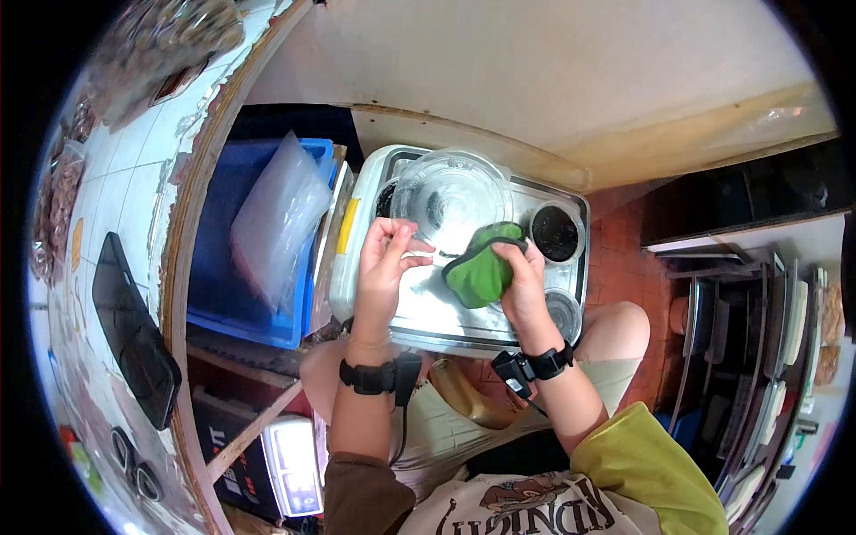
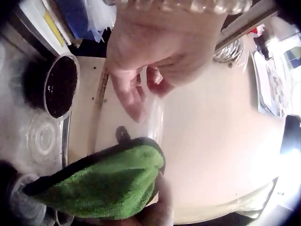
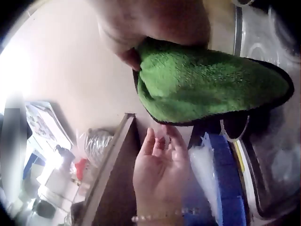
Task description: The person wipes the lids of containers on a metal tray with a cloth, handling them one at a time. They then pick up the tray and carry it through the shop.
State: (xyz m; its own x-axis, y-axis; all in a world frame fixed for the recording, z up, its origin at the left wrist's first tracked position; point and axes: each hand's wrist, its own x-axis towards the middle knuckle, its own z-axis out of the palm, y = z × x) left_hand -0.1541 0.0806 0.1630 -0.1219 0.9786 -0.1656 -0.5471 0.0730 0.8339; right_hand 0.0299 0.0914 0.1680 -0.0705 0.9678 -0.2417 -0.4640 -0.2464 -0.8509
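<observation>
The right hand (image 1: 526,290) grips a folded green cloth (image 1: 481,275) with a dark edge, above the metal tray (image 1: 419,312). Facing it, the left hand (image 1: 382,267) has its fingers bent toward the thumb. In the left wrist view this left hand (image 2: 162,49) pinches a clear plastic piece (image 2: 155,117), whose full shape cannot be made out; the green cloth (image 2: 108,183) is just below it. The right wrist view shows the right hand (image 3: 155,23) over the cloth (image 3: 202,84), the left hand (image 3: 160,174) beyond.
On the tray are a large round clear container (image 1: 455,192), a cup of dark material (image 1: 555,234) and a clear round lid or cup (image 1: 562,312). A blue crate (image 1: 209,267) holding plastic bags (image 1: 281,223) stands at left. Shelving (image 1: 740,357) is at right.
</observation>
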